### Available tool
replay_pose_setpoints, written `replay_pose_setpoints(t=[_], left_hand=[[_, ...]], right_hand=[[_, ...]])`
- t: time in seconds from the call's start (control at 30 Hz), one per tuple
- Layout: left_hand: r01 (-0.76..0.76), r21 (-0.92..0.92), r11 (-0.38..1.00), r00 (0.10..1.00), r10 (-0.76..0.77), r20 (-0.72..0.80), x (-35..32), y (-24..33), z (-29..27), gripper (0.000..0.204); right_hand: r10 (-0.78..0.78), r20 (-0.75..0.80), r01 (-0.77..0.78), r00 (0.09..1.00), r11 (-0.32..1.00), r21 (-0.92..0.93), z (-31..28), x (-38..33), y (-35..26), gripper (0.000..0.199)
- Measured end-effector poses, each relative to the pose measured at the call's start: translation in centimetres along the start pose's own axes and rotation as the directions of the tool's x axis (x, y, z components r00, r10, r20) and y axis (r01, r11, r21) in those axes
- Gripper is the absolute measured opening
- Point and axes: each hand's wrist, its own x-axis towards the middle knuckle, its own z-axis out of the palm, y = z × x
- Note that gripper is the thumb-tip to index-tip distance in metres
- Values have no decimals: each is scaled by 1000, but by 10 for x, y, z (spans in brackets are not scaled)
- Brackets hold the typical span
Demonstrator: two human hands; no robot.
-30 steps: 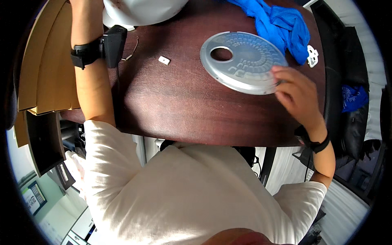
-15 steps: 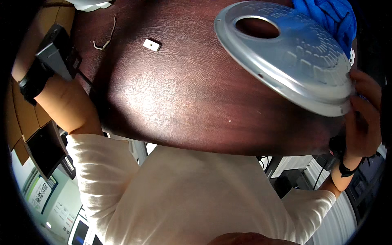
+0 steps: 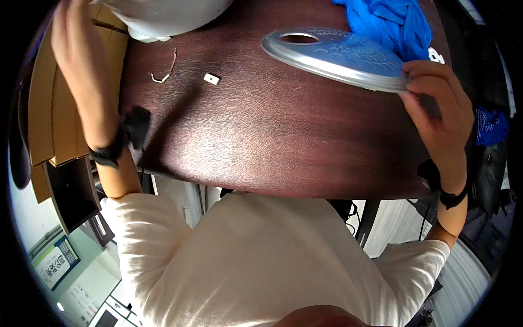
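Note:
My right hand (image 3: pixel 442 106) grips the right rim of a round silver metal cover (image 3: pixel 348 61) between thumb and fingers. The cover has a round hole near its left end and raised marks over its face. It is tipped nearly edge-on, above the right part of the dark table. My left hand (image 3: pixel 79 49) is raised at the far left, fingers stretched out and slightly blurred, with nothing seen in it. Nearest to that hand is a white rounded container (image 3: pixel 174 16), partly cut off by the upper edge.
A short bent wire (image 3: pixel 168 71) and a small white block with a hole (image 3: pixel 212 79) lie on the dark brown table (image 3: pixel 261 136). Blue cloth (image 3: pixel 389 24) is bunched behind the cover. Brown cardboard (image 3: pixel 71 103) stands along the left side.
The cover has tilted from face-on to nearly edge-on, moving left with my right hand. My left hand has come up into view at the left. More of the white container shows.

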Motion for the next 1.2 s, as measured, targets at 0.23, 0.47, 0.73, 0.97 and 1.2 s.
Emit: replay_pose_setpoints(t=[0.23,0.47,0.73,0.97,1.2], left_hand=[[-231,66,971,353,21,935,-133,83,-15,73],[-107,-227,968,167,242,956,-223,118,16,82],[-75,-97,992,269,114,956,-141,90,29,67],[-196,341,919,391,-246,887,-176,63,92,90],[567,-606,558,-128,787,604,-184,202,64,45]], right_hand=[[90,-135,-75,987,991,109,4,1,4,18],[109,-107,-104,988,993,55,3,5,-5,16],[92,-158,-87,983,995,42,-13,4,-6,15],[65,-142,-66,988,998,-1,-17,10,-18,17],[116,-99,-116,988,993,3,-24,14,-18,17]])
